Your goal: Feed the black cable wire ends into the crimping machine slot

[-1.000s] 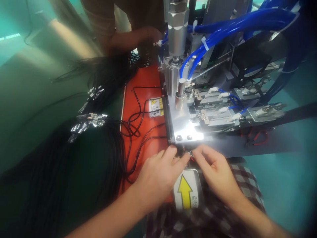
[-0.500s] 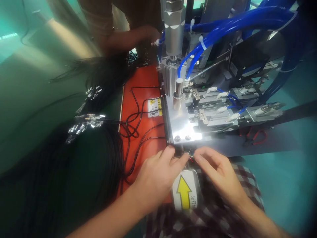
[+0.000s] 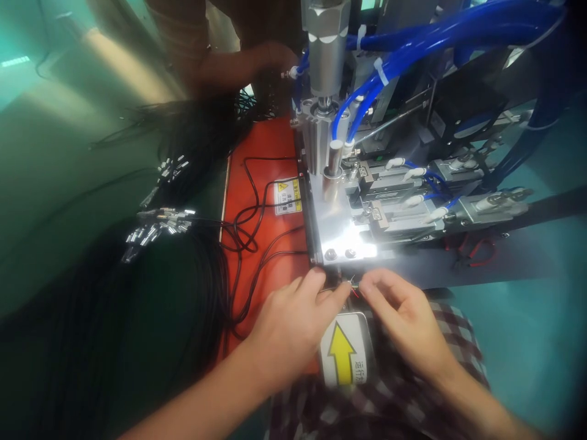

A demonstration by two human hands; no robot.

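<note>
Thin stripped wires [image 3: 354,289], red, green and pale, fan out between my hands at the front edge of the machine. My left hand [image 3: 296,321] is closed in a pinch on the cable end that these wires come from; most of that cable is hidden under the fingers. From the right, my right hand [image 3: 403,315] pinches thumb and forefinger together at the tip of one wire. Just behind both hands is the machine's shiny metal plate [image 3: 342,223]. A white sign with a yellow arrow [image 3: 342,354] sits below them.
Black cables [image 3: 247,235] cross the orange-red surface [image 3: 275,143] into the machine. Bundles with silvery ends [image 3: 165,221] lie left. Blue air hoses [image 3: 413,46] arch over the machine. Red-handled pliers [image 3: 479,250] rest at right. Another person's arm [image 3: 243,67] reaches in at the back.
My right fingertips have shifted slightly at the wires, and the red wire shows a little more. My left hand stays almost in place. The view has moved slightly.
</note>
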